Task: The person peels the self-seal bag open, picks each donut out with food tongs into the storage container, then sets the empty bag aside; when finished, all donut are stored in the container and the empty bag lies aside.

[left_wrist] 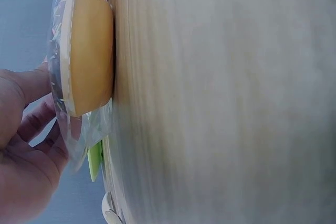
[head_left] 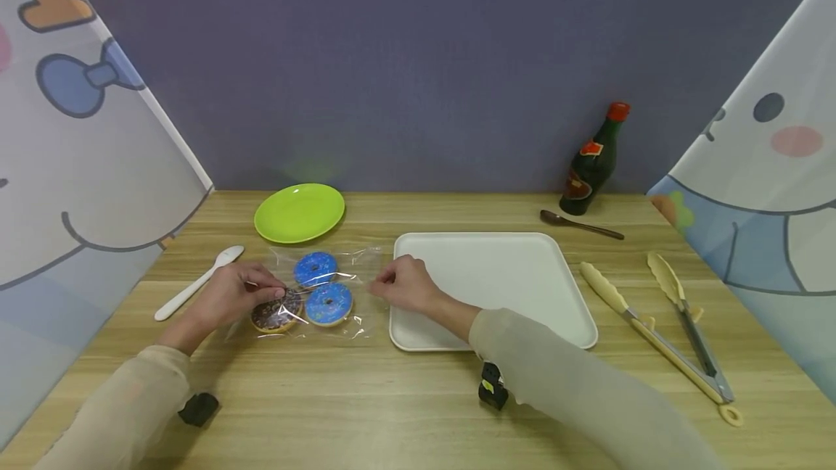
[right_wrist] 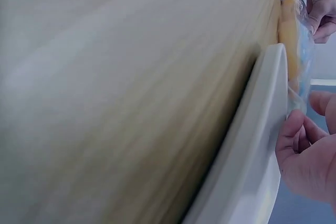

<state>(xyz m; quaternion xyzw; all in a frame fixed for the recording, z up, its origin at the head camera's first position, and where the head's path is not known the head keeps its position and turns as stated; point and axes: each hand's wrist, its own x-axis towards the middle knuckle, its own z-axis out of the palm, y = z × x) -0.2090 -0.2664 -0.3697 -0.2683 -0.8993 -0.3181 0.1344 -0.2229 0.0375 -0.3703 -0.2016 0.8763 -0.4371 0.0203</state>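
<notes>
Glossy, crinkled clear bag (head_left: 360, 265), three round sprinkled doughnuts (head_left: 329, 303), two blue, one brown; your left hand (head_left: 236, 294) and right hand (head_left: 408, 285) pinch its film.

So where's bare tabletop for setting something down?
Behind the white rectangular tray, between the round lime-green plate and dark-brown spoon; also foreground, between the beige sleeves. Crowded: around the clear plastic doughnut bag.
</notes>
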